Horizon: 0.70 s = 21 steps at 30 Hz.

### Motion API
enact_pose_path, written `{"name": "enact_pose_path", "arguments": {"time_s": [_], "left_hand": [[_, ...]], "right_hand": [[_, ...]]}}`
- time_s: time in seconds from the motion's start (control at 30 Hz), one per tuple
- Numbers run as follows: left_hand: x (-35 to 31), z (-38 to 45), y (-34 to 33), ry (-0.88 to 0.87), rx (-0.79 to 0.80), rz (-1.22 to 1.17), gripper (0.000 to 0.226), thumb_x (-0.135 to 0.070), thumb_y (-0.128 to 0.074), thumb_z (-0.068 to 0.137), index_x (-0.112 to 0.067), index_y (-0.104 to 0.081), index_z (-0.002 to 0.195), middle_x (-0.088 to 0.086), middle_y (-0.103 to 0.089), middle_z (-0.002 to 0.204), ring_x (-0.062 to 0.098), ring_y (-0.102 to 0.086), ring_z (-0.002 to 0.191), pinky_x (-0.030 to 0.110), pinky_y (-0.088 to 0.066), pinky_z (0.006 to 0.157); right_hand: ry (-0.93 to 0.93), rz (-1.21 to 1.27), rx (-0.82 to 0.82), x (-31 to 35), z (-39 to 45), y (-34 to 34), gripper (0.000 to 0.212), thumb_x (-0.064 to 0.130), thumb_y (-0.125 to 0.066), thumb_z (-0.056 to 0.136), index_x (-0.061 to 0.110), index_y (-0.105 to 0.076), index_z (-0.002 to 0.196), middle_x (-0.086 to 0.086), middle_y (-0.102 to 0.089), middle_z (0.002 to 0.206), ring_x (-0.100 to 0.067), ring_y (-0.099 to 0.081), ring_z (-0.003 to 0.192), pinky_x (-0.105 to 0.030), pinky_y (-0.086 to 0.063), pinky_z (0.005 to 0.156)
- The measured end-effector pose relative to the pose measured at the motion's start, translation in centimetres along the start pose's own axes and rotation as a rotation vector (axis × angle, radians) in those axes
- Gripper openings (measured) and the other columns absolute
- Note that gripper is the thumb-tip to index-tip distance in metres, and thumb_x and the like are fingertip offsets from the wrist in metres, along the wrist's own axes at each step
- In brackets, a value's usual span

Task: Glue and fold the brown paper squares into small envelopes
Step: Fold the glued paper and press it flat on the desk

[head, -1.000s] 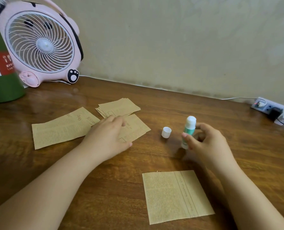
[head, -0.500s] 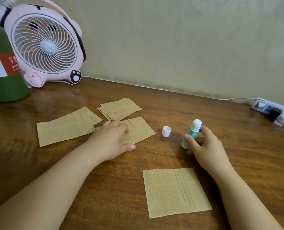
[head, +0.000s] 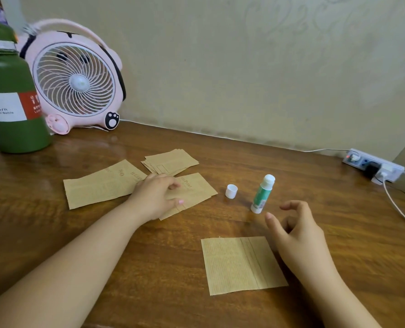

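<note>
Two hands: both are seen above the wooden table (head: 107,275), reaching in from its near edge.
Nearest paper: one brown paper square (head: 243,265) is laid flat near the near edge, with a fold line running down its right part.
Right hand: the right hand (head: 298,233) is placed just beside the right edge of this square, its fingers loosely curled and nothing held in them.
Glue stick: the green and white glue stick (head: 262,194) is stood upright just beyond the right hand, apart from the fingertips, with its cap off.
Cap: the small white cap (head: 231,191) is set on the table just left of the glue stick.
Left hand: the left hand (head: 155,197) is laid on a brown sheet (head: 198,190) at the middle of the table; the fingers are bent down onto the paper, and a real grip cannot be told.
Other papers: a longer sheet (head: 102,185) is found left of this hand, and a small stack of squares (head: 172,161) just behind it.
Far left corner: a green bottle (head: 9,100) and a pink fan (head: 76,81) are stood there.
Far right edge: a white power strip (head: 374,165) is laid by the wall.
</note>
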<state>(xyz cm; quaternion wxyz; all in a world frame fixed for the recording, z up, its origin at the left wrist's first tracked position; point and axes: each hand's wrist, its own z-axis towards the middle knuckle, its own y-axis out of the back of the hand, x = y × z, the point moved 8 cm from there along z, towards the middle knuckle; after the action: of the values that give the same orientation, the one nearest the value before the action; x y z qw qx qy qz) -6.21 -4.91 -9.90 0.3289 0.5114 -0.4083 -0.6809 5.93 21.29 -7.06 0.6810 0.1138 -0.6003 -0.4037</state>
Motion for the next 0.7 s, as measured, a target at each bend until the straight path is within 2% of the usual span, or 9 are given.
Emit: {"name": "enact_pose_path", "arguments": {"time_s": [0.07, 0.17, 0.23, 0.3, 0.37, 0.5, 0.6, 0.7], "left_hand": [[0.1, 0.1, 0.1, -0.005, -0.026, -0.020, 0.033, -0.041, -0.063, 0.088, -0.030, -0.059, 0.118, -0.012, -0.055, 0.115, 0.014, -0.042, 0.116, 0.036, -0.037, 0.101], [0.1, -0.2, 0.6, -0.006, -0.122, -0.051, 0.019, -0.035, -0.063, 0.089, -0.028, -0.066, 0.107, -0.013, -0.055, 0.103, 0.015, -0.047, 0.112, 0.034, -0.040, 0.096], [0.0, -0.5, 1.3, -0.005, -0.203, -0.083, 0.020, -0.032, -0.062, 0.090, -0.024, -0.069, 0.106, -0.010, -0.061, 0.104, 0.015, -0.053, 0.108, 0.033, -0.044, 0.092], [-0.1, -1.1, 1.9, -0.001, -0.247, -0.138, 0.019, -0.030, -0.061, 0.091, -0.021, -0.070, 0.105, -0.008, -0.063, 0.107, 0.013, -0.055, 0.101, 0.031, -0.046, 0.088], [-0.4, -1.8, 2.0, -0.032, -0.251, -0.152, 0.018, -0.031, -0.061, 0.091, -0.021, -0.070, 0.104, -0.008, -0.063, 0.106, 0.011, -0.054, 0.097, 0.030, -0.047, 0.084], [-0.7, -3.6, 2.2, -0.058, -0.283, -0.137, 0.019, -0.033, -0.061, 0.090, -0.022, -0.070, 0.104, -0.010, -0.062, 0.102, 0.010, -0.055, 0.092, 0.029, -0.049, 0.077], [-0.6, -4.4, 2.1, -0.054, -0.299, -0.141, 0.019, -0.032, -0.060, 0.091, -0.020, -0.070, 0.101, -0.009, -0.061, 0.096, 0.010, -0.054, 0.088, 0.029, -0.048, 0.073], [-0.6, -4.7, 1.5, -0.060, -0.263, -0.150, 0.022, -0.034, -0.059, 0.091, -0.022, -0.069, 0.106, -0.009, -0.063, 0.105, 0.008, -0.055, 0.096, 0.028, -0.048, 0.082]], "right_hand": [[0.070, 0.007, 0.031, 0.9, -0.9, -0.1, 0.025, 0.033, -0.062, 0.086, 0.032, -0.044, 0.104, 0.001, -0.052, 0.054, -0.005, -0.049, 0.048, -0.014, -0.039, 0.048], [0.175, 0.009, 0.076, 2.5, -1.9, -0.3, 0.021, 0.028, -0.062, 0.087, 0.033, -0.047, 0.100, 0.005, -0.045, 0.049, -0.004, -0.044, 0.046, -0.014, -0.038, 0.051], [0.236, 0.001, 0.122, 3.6, -2.4, -0.7, 0.018, 0.028, -0.063, 0.086, 0.033, -0.049, 0.097, 0.008, -0.046, 0.050, -0.003, -0.044, 0.048, -0.014, -0.039, 0.053], [0.274, -0.003, 0.171, 4.6, -2.7, -1.3, 0.016, 0.029, -0.063, 0.086, 0.034, -0.053, 0.097, 0.009, -0.054, 0.058, -0.002, -0.051, 0.056, -0.012, -0.042, 0.058], [0.306, -0.022, 0.220, 5.6, -2.5, -2.2, 0.015, 0.030, -0.062, 0.087, 0.033, -0.056, 0.100, 0.011, -0.061, 0.074, 0.001, -0.057, 0.073, -0.012, -0.046, 0.067], [0.359, -0.056, 0.281, 8.6, -0.4, -4.9, 0.021, 0.030, -0.054, 0.093, 0.027, -0.058, 0.113, 0.016, -0.061, 0.101, 0.000, -0.057, 0.093, -0.011, -0.047, 0.080], [0.242, -0.214, 0.387, 9.4, 2.8, -9.0, 0.028, 0.037, -0.046, 0.096, 0.022, -0.056, 0.117, 0.005, -0.062, 0.106, -0.012, -0.059, 0.098, -0.026, -0.050, 0.085], [-0.012, -0.359, 0.499, 8.4, 4.6, -12.2, 0.041, 0.047, -0.041, 0.095, 0.015, -0.054, 0.116, -0.002, -0.066, 0.102, -0.020, -0.062, 0.095, -0.037, -0.051, 0.088]]}}
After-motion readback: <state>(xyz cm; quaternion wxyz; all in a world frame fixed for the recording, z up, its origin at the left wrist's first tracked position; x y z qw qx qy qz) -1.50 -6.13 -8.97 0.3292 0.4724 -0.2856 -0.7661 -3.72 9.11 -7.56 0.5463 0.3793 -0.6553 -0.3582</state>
